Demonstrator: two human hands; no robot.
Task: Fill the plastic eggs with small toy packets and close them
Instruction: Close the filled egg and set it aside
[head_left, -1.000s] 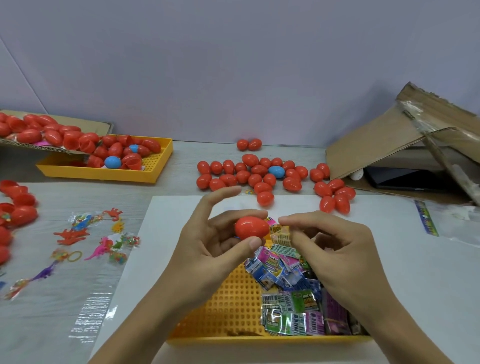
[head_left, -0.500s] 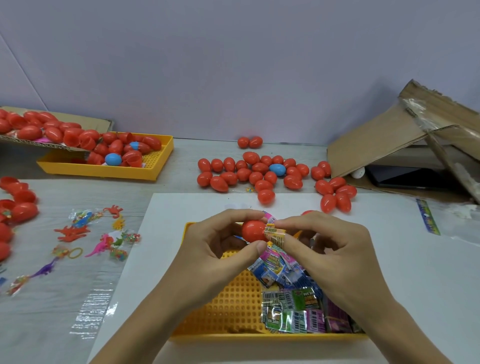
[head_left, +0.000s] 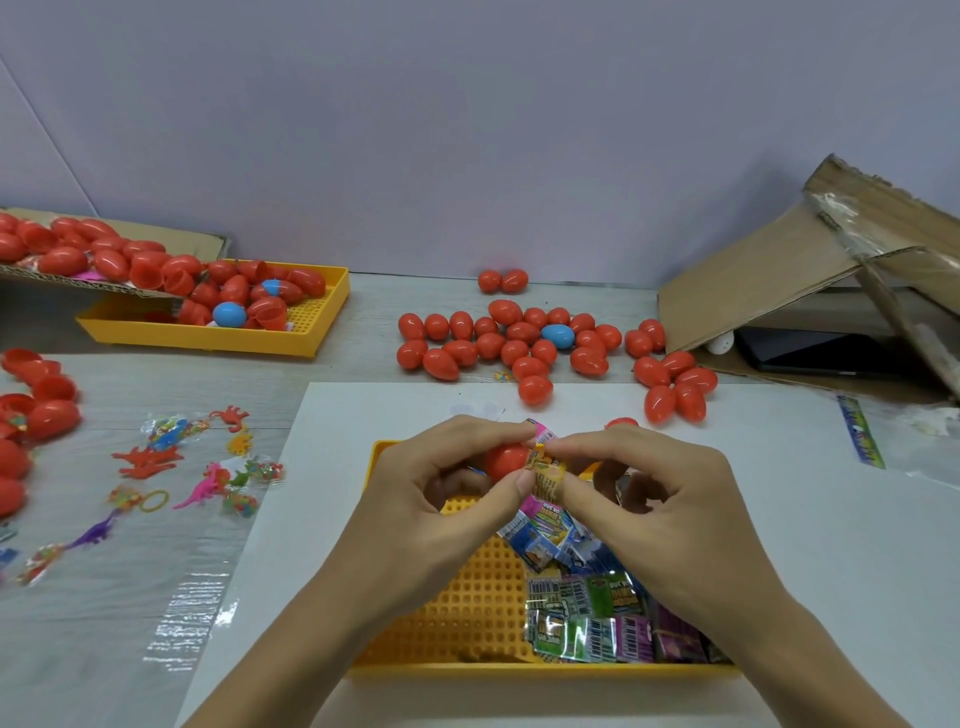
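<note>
A plain pale grey wall (head_left: 467, 130) backs a light wood-grain table (head_left: 363, 312). On the table lies a large white sheet (head_left: 779, 519), and on that a yellow perforated tray (head_left: 478, 597) close to the person. To the right a torn cardboard box (head_left: 779, 270) leans over a dark flat device (head_left: 810, 353). At far left a second yellow tray (head_left: 208, 332) sits under a cardboard flap, heaped with red egg halves and a blue egg (head_left: 229, 315). A cluster of closed red eggs (head_left: 519, 343) sits on the table beyond the sheet, well apart from the hands. A clear plastic film (head_left: 130, 519) at left carries small rubbery animal toys (head_left: 202, 488).

The toy packets (head_left: 587, 623) are piled in the right half of the near tray; their print is too small and blurred to read with confidence.

Above that tray, the left hand (head_left: 431, 499) grips a red egg half (head_left: 506, 461) between thumb and fingers. The right hand (head_left: 649, 499) pinches a yellow packet (head_left: 545, 473) against the egg's open side.
</note>
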